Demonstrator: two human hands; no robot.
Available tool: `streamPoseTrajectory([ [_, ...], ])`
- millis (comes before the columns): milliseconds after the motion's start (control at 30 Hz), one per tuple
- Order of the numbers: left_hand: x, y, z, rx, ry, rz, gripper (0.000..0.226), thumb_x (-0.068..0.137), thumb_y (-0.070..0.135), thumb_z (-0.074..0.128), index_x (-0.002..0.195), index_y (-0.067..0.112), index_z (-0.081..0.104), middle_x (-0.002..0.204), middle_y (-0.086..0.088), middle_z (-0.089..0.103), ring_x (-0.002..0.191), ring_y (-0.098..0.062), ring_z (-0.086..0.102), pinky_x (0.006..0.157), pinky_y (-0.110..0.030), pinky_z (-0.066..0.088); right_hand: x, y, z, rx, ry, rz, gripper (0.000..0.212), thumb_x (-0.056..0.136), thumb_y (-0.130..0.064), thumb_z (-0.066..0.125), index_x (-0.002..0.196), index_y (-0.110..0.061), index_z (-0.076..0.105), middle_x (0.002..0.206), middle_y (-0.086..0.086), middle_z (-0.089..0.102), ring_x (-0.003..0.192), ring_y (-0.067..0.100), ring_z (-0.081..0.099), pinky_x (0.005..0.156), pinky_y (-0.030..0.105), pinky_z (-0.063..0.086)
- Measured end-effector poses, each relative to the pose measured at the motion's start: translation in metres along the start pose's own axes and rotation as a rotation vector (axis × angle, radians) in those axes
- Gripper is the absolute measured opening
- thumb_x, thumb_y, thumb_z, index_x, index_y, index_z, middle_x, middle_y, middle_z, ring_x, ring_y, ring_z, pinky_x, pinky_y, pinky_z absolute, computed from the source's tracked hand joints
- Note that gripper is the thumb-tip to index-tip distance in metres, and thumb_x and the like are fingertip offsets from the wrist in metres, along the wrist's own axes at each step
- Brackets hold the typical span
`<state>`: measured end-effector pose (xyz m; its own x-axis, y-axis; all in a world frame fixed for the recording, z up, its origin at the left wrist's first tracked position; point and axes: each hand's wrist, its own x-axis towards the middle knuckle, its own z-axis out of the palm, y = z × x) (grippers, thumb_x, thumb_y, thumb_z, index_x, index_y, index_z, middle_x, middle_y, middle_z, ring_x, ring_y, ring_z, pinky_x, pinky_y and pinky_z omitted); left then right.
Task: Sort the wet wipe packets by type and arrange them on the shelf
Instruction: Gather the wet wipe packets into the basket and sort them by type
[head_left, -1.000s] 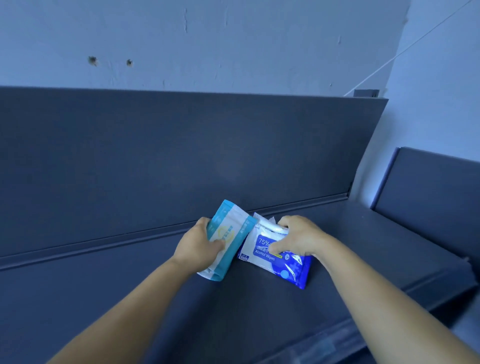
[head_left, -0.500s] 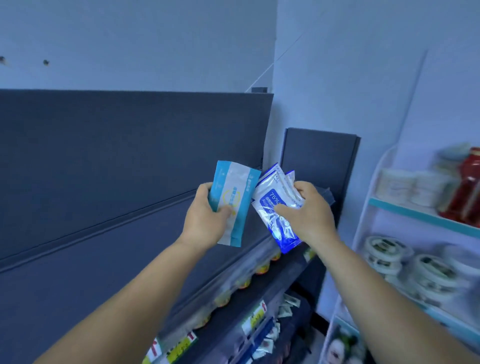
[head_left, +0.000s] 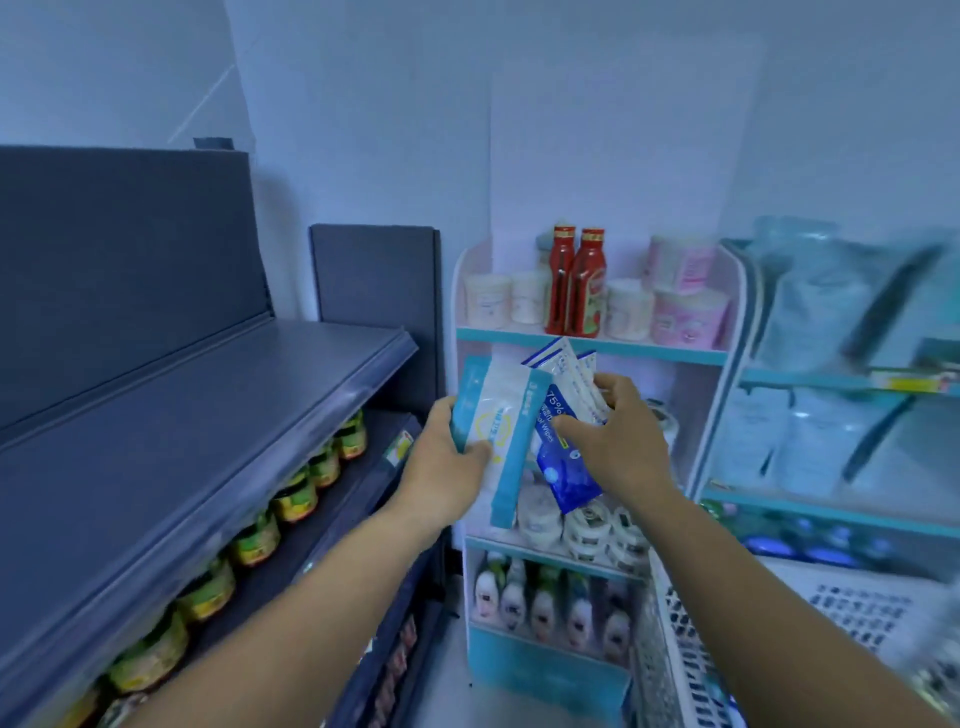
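My left hand (head_left: 441, 467) grips a teal-and-white wet wipe packet (head_left: 501, 431), held upright in the air. My right hand (head_left: 618, 441) grips a few dark blue-and-white alcohol wipe packets (head_left: 563, 410), fanned out and tilted, just right of the teal one. The two sets touch or overlap in the middle. Both hands are raised off the dark grey shelf (head_left: 182, 415), to its right, in front of a white-and-teal rack (head_left: 587, 345).
The grey shelf's lower tier holds a row of jars with green and yellow labels (head_left: 291, 499). The white-and-teal rack carries red bottles (head_left: 576, 283), tubs and small bottles. A white perforated basket (head_left: 675, 649) sits at lower right. Another teal shelf with pouches (head_left: 831, 322) is at right.
Both hands lifted the packets off the grey shelf and carried them right. The view swung right, so the white-and-teal rack is now behind the hands.
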<state>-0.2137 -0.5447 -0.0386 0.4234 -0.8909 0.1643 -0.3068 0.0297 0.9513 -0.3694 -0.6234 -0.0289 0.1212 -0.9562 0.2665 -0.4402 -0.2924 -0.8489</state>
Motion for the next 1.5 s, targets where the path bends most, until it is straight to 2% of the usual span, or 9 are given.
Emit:
streamPoseTrajectory([
  [167,-0.004,0.003,0.095,0.016,-0.170,-0.046,0.031,0.093,0.008,0.054,0.112,0.031,0.045,0.093,0.015,0.060,0.080,-0.005,0.058,0.068,-0.020,0.047,-0.002,0.067,-0.069,-0.043,0.065,0.121,0.057,0.082,-0.027,0.071,0.131,-0.021,0.043,0.111,-0.006,0.059,0.089,0.017,0.059,0.076,0.031,0.045],
  [333,-0.014,0.001,0.202,0.050,-0.258,-0.144,0.034,0.090,0.010,0.055,0.120,0.023,0.046,0.103,0.002,0.062,0.093,-0.019,0.060,0.079,-0.031,0.049,0.001,0.142,-0.139,-0.088,0.056,0.222,0.060,0.084,-0.029,0.069,0.136,-0.022,0.039,0.105,-0.010,0.048,0.087,0.014,0.052,0.075,0.029,0.041],
  [667,-0.039,-0.045,0.387,0.191,-0.416,-0.349,0.034,0.088,0.012,0.058,0.119,0.019,0.045,0.111,-0.003,0.062,0.099,-0.022,0.060,0.090,-0.039,0.051,0.008,0.309,-0.230,-0.131,-0.079,0.507,0.056,0.081,-0.028,0.069,0.130,-0.021,0.042,0.106,-0.005,0.059,0.085,0.019,0.063,0.078,0.035,0.051],
  [900,-0.058,-0.097,0.455,0.275,-0.449,-0.489,0.028,0.090,0.011,0.060,0.114,0.013,0.047,0.105,-0.005,0.059,0.089,-0.021,0.057,0.071,-0.032,0.048,-0.009,0.383,-0.242,-0.162,-0.168,0.713,0.064,0.084,-0.028,0.069,0.138,-0.020,0.036,0.117,-0.003,0.052,0.079,0.017,0.058,0.083,0.041,0.053],
  [1033,-0.063,-0.146,0.496,0.262,-0.481,-0.630,0.035,0.092,0.010,0.056,0.124,0.014,0.042,0.105,-0.003,0.057,0.089,-0.023,0.057,0.071,-0.031,0.046,-0.018,0.437,-0.239,-0.174,-0.190,0.877,0.065,0.088,-0.028,0.066,0.142,-0.021,0.030,0.138,0.005,0.046,0.070,0.016,0.057,0.084,0.045,0.052],
  [1167,-0.049,-0.184,0.521,0.232,-0.501,-0.694,0.046,0.093,0.007,0.052,0.136,0.013,0.036,0.122,-0.008,0.058,0.099,-0.023,0.057,0.081,-0.030,0.046,-0.009,0.476,-0.221,-0.155,-0.157,0.928,0.062,0.087,-0.026,0.066,0.139,-0.021,0.032,0.122,-0.002,0.054,0.082,0.023,0.065,0.085,0.048,0.052],
  [1300,-0.039,-0.213,0.537,0.225,-0.474,-0.736,0.041,0.094,0.005,0.051,0.133,0.010,0.038,0.121,-0.008,0.057,0.097,-0.019,0.054,0.081,-0.027,0.042,0.002,0.513,-0.202,-0.124,-0.158,0.947,0.060,0.086,-0.024,0.066,0.137,-0.023,0.035,0.113,0.000,0.062,0.074,0.025,0.066,0.070,0.044,0.054],
  [1400,-0.036,-0.237,0.550,0.246,-0.466,-0.781,0.039,0.094,0.006,0.051,0.131,0.011,0.039,0.122,-0.008,0.057,0.103,-0.022,0.057,0.082,-0.029,0.044,0.006,0.544,-0.192,-0.078,-0.191,0.980,0.064,0.089,-0.024,0.063,0.143,-0.022,0.030,0.133,0.005,0.052,0.073,0.020,0.060,0.069,0.039,0.053],
  [1500,-0.041,-0.261,0.561,0.314,-0.514,-0.823,0.042,0.092,0.008,0.054,0.132,0.012,0.041,0.124,-0.009,0.057,0.107,-0.026,0.058,0.083,-0.028,0.046,-0.001,0.572,-0.181,-0.059,-0.314,1.015,0.074,0.089,-0.028,0.063,0.150,-0.022,0.021,0.147,0.005,0.041,0.101,0.024,0.060,0.075,0.032,0.049],
])
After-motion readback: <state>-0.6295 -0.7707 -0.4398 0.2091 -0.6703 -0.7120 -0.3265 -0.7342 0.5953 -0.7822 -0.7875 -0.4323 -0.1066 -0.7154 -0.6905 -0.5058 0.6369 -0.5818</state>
